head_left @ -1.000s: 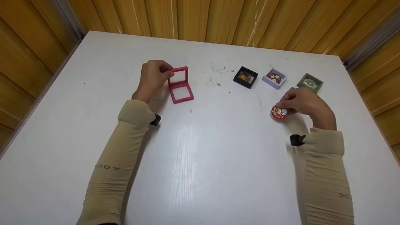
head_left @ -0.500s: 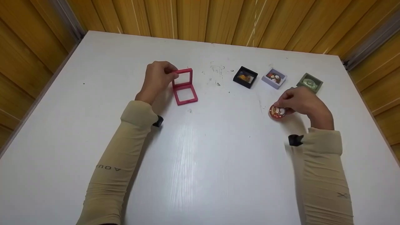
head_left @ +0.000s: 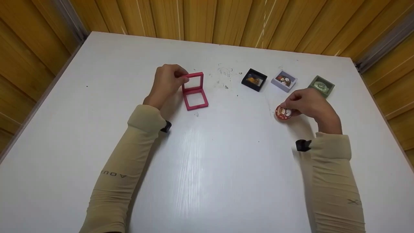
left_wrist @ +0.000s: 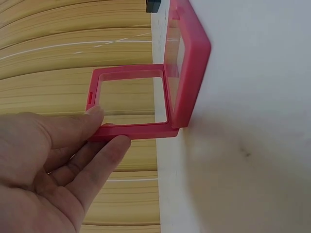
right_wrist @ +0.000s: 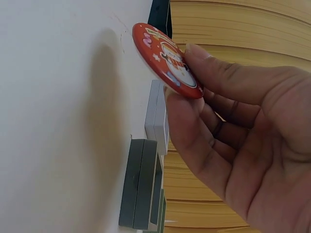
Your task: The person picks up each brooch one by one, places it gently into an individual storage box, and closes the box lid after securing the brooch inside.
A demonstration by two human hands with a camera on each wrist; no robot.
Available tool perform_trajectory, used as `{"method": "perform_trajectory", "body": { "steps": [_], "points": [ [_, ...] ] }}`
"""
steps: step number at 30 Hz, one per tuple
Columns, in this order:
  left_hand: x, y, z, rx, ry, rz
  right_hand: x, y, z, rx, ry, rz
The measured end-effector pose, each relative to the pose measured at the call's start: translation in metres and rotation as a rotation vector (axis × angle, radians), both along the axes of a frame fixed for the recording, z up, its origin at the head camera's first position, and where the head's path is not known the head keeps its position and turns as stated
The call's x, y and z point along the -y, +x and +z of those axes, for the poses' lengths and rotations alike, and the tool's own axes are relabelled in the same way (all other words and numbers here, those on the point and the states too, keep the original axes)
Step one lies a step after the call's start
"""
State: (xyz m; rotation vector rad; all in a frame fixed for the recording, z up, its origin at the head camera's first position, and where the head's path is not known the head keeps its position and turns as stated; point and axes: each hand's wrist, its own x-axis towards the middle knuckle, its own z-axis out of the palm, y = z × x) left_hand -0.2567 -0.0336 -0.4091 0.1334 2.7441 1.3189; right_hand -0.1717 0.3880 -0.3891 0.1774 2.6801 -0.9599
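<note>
My left hand [head_left: 168, 84] pinches the upright half of a hinged pink display frame [head_left: 196, 100] by its side edge. The frame stands open, its other half lying on the table, and clear film spans both windows. In the left wrist view, the thumb and fingers of the left hand [left_wrist: 63, 155] grip the pink frame [left_wrist: 130, 130] at a lower corner. Between thumb and fingers, my right hand [head_left: 309, 103] holds a round red button badge [head_left: 282, 113] printed with cartoon figures. The right wrist view has the badge [right_wrist: 163, 60] tilted above the table, printed face toward the thumb.
Toward the back right of the white table [head_left: 226, 155] lie a black display case [head_left: 254, 80], a lavender case [head_left: 284, 81] and a green case [head_left: 321, 86], each with a picture piece inside. A dark grey case [right_wrist: 138, 184], hidden in the head view, lies near the right hand.
My left hand has slid the open pink frame to the right and slightly nearer. My right hand has carried the red badge a little to the left and away from me.
</note>
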Motion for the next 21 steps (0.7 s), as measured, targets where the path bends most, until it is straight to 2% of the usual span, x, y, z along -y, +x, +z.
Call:
{"method": "perform_trajectory", "body": {
  "steps": [5,15,21],
  "points": [
    [-0.004,0.002,0.001,0.01,-0.001,-0.004,0.005,-0.001,-0.002,-0.005,-0.017,-0.031],
    [-0.01,0.005,0.001,-0.003,0.012,-0.026,0.014,-0.003,-0.005,-0.007,-0.019,-0.055],
    [-0.013,0.008,-0.001,-0.015,0.015,-0.048,0.019,-0.004,-0.005,-0.029,-0.056,-0.056]
  ]
}}
